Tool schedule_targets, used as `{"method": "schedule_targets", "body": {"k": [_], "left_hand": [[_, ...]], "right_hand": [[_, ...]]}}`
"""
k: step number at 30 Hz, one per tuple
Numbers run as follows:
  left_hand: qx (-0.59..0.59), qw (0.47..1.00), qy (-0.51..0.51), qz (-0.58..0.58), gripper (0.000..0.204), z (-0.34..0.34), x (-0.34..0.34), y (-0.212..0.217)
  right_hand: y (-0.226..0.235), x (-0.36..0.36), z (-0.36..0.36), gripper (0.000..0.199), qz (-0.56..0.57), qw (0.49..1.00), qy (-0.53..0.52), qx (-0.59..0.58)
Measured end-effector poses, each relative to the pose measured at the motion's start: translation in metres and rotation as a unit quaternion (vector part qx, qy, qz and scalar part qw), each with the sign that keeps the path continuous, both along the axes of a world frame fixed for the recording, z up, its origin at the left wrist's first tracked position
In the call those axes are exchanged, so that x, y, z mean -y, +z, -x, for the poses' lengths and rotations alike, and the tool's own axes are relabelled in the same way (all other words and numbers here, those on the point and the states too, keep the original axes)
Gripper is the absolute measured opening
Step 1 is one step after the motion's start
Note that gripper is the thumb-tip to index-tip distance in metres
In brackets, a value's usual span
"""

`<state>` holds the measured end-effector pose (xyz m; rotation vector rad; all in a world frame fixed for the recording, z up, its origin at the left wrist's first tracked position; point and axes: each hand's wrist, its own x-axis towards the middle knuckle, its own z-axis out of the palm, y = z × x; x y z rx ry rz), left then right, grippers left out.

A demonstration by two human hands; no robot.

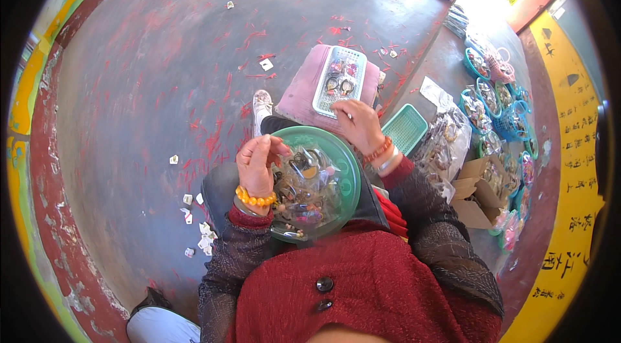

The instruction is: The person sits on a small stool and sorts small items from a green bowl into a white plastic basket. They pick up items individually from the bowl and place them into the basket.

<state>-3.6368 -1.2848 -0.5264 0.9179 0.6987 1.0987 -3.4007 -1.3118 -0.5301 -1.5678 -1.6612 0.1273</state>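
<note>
On my lap rests a round green plastic basin (350, 178), partly filled with small clear packets (307, 197) of hair ties and trinkets. My left hand (254, 163) hovers over its left rim with fingers curled toward the thumb; whatever they pinch is too small to make out. Farther right, my right hand (359, 126) reaches to the near end of a white rectangular basket (319, 92), its fingers bent and closed, their tips partly hidden. Inside that basket lie dark looped hair ties (347, 87) and colourful packets (343, 66).
The basket stands on a pink cushioned seat (299, 89). An empty green tray (405, 128) sits to the right, near a plastic bag of packets (446, 142), an open cardboard box (475, 191) and several filled baskets (514, 122). Red scraps and white bits (266, 64) litter the floor.
</note>
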Motion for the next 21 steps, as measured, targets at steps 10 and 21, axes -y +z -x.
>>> {"method": "schedule_targets", "body": {"k": [10, 21], "left_hand": [[0.117, 0.991, 0.021, 0.063, 0.021, 0.008, -0.005, -0.003], [0.089, 0.995, -0.017, 0.042, 0.023, 0.008, -0.004, -0.009]], "right_hand": [[0.023, 0.099, 0.073, 0.024, 0.122, 0.962, 0.241, 0.042], [0.009, 0.105, 0.092, 0.021, 0.142, 0.938, 0.286, 0.136]]}}
